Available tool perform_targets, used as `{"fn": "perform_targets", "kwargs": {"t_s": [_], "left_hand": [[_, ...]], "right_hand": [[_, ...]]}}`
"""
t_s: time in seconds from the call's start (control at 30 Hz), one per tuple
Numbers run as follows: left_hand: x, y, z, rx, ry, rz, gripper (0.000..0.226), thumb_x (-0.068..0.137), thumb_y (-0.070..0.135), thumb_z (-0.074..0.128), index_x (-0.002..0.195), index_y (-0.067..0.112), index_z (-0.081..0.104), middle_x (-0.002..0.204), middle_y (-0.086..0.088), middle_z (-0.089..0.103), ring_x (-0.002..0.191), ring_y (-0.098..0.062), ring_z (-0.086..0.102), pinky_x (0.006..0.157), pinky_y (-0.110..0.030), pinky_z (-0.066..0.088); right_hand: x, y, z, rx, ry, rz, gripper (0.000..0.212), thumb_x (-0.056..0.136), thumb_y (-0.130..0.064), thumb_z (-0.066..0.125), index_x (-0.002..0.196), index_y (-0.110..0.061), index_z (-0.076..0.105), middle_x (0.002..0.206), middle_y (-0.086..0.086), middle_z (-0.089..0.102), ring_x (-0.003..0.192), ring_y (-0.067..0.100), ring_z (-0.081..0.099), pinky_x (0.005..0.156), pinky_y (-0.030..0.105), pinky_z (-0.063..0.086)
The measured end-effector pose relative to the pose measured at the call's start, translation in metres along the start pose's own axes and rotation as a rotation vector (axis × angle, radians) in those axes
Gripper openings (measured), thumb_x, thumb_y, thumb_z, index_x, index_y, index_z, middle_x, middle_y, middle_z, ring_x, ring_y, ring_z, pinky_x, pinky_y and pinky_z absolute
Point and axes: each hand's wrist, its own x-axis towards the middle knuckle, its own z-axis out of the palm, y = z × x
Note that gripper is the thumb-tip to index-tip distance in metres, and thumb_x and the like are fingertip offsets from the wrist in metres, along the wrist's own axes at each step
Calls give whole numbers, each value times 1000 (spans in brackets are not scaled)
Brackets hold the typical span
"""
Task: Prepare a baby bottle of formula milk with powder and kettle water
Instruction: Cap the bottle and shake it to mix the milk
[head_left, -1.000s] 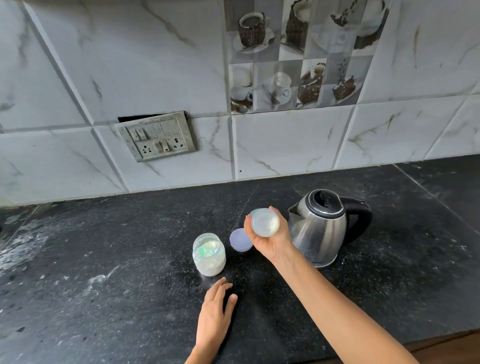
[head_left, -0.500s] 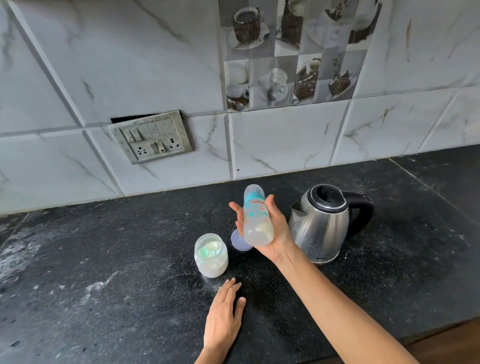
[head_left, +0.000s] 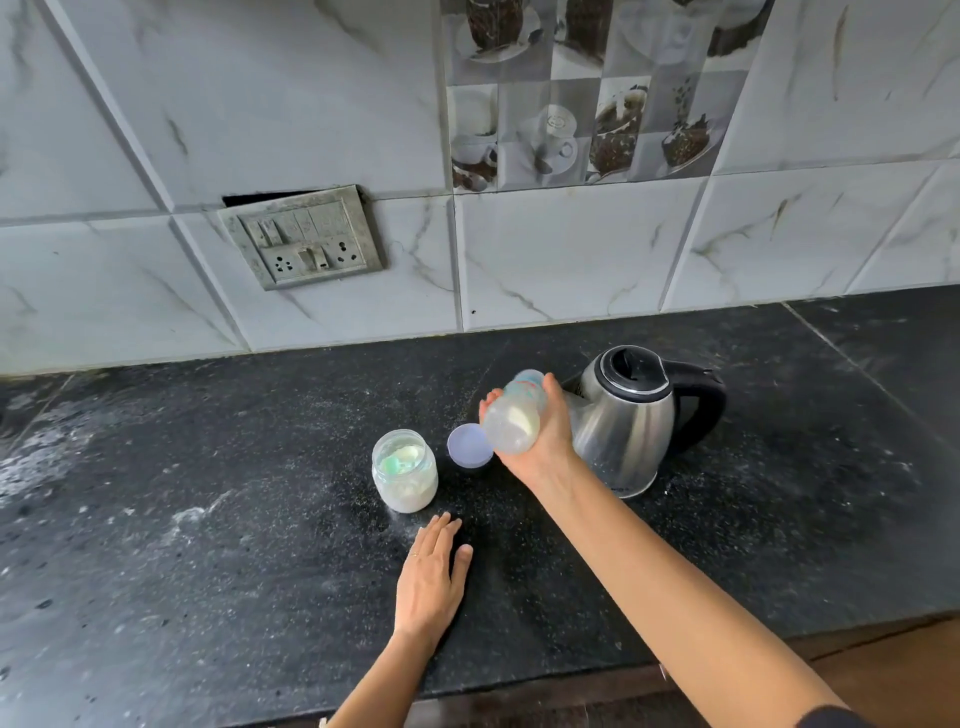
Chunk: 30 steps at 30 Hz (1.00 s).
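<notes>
My right hand (head_left: 545, 441) grips a clear baby bottle (head_left: 514, 418) above the black counter. The bottle is tilted, its base towards me and its top pointing away, with white milk inside. A steel kettle (head_left: 631, 431) with a black lid and handle stands just right of that hand. An open glass jar of white powder (head_left: 405, 475) with a green scoop inside stands to the left. Its pale purple lid (head_left: 467, 446) lies between the jar and the bottle. My left hand (head_left: 431, 577) rests flat on the counter, fingers straight, just in front of the jar.
The black stone counter (head_left: 208, 545) is dusted with white powder, most at the far left. A tiled wall with a switch and socket plate (head_left: 301, 236) rises behind. The counter's front edge (head_left: 519, 686) runs below my arms.
The bottle has tipped over from standing more upright in my right hand, so its base faces me again. My left hand stays flat on the counter.
</notes>
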Motion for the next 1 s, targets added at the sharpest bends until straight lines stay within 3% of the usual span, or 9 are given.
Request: {"fn": "perform_targets", "kwargs": {"t_s": [0.1, 0.23, 0.33, 0.5, 0.67, 0.8, 0.93, 1.0], "left_hand": [[5, 14, 4, 25, -19, 6, 71, 88, 59, 16, 137, 17, 47, 147, 1, 41, 141, -14, 28, 114, -20, 7], [9, 14, 11, 79, -46, -13, 71, 90, 57, 15, 137, 15, 47, 147, -2, 42, 140, -16, 30, 115, -21, 5], [8, 8, 16, 106, -63, -11, 80, 90, 65, 8, 138, 14, 46, 146, -4, 42, 140, -16, 31, 116, -23, 5], [9, 10, 18, 123, -62, -37, 74, 89, 61, 15, 141, 15, 42, 150, -3, 37, 141, -16, 27, 117, -25, 4], [8, 9, 21, 120, -35, -31, 69, 90, 57, 18, 141, 17, 42, 150, -3, 36, 141, -16, 28, 118, -27, 8], [7, 11, 20, 127, -32, -32, 71, 89, 58, 15, 143, 19, 38, 152, -1, 32, 143, -15, 23, 116, -23, 3], [9, 7, 20, 130, -37, -19, 69, 90, 57, 17, 143, 19, 38, 153, -1, 32, 143, -14, 24, 117, -23, 3], [10, 7, 20, 127, -33, -12, 69, 90, 57, 17, 143, 19, 37, 153, -1, 32, 143, -14, 23, 117, -24, 4]], "right_hand": [[-13, -3, -6, -227, -35, 85, 54, 92, -56, 49, 96, -3, 59, 83, 13, 59, 67, 23, 61, 58, 31, 56], [-14, -15, 2, -129, -43, 25, 45, 92, -49, 52, 97, -4, 53, 77, 13, 51, 66, 22, 56, 69, 42, 53], [-25, -17, -5, -316, -112, 88, 40, 91, -40, 58, 112, -8, 48, 84, 14, 49, 72, 22, 55, 62, 44, 59], [-21, -26, 1, -214, -39, 18, 41, 92, -44, 56, 107, -7, 50, 90, 12, 51, 72, 22, 57, 62, 36, 56], [-25, -19, -8, -314, -187, 175, 46, 91, -48, 53, 106, -5, 52, 91, 17, 55, 66, 26, 68, 56, 36, 59], [-13, -22, 2, -43, -82, 79, 46, 95, -44, 51, 116, -3, 49, 96, 17, 55, 78, 25, 62, 55, 37, 57], [-16, -23, -7, -350, -192, 227, 42, 92, -46, 53, 100, -5, 57, 86, 13, 61, 62, 22, 65, 54, 29, 57], [-14, -24, -1, -330, -200, 187, 39, 91, -46, 53, 101, -8, 57, 89, 13, 62, 62, 21, 64, 55, 26, 56]]}}
